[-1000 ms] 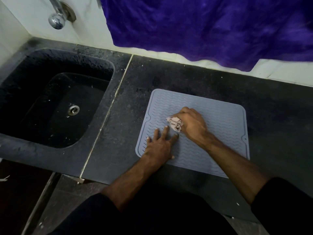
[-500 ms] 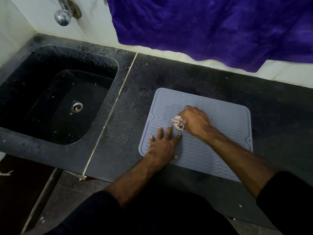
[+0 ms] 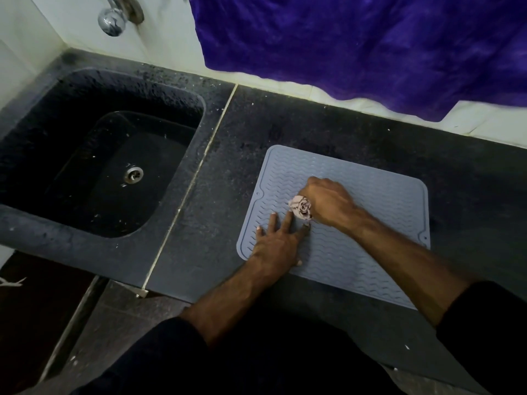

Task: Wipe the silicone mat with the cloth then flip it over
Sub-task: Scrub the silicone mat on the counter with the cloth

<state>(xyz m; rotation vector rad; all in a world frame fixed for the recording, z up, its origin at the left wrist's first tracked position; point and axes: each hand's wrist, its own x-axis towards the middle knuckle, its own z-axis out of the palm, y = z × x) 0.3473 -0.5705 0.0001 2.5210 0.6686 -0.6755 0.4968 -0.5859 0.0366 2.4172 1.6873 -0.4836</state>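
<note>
A grey-blue silicone mat (image 3: 370, 212) with wavy ridges lies flat on the dark stone counter (image 3: 356, 132). My right hand (image 3: 328, 202) is closed around a small crumpled pinkish cloth (image 3: 301, 207) and presses it on the mat's left-centre. My left hand (image 3: 278, 243) lies flat with fingers spread on the mat's near-left corner, fingertips close to the cloth.
A black stone sink (image 3: 94, 166) with a metal drain (image 3: 134, 173) lies to the left, a chrome tap (image 3: 112, 19) above it. A purple towel (image 3: 370, 47) hangs over the white wall behind the counter. The counter's front edge is near my body.
My right hand with the cloth has stayed at about the same spot on the mat, shifting only slightly. The left hand stays pressed on the mat; the camera view has drifted a little.
</note>
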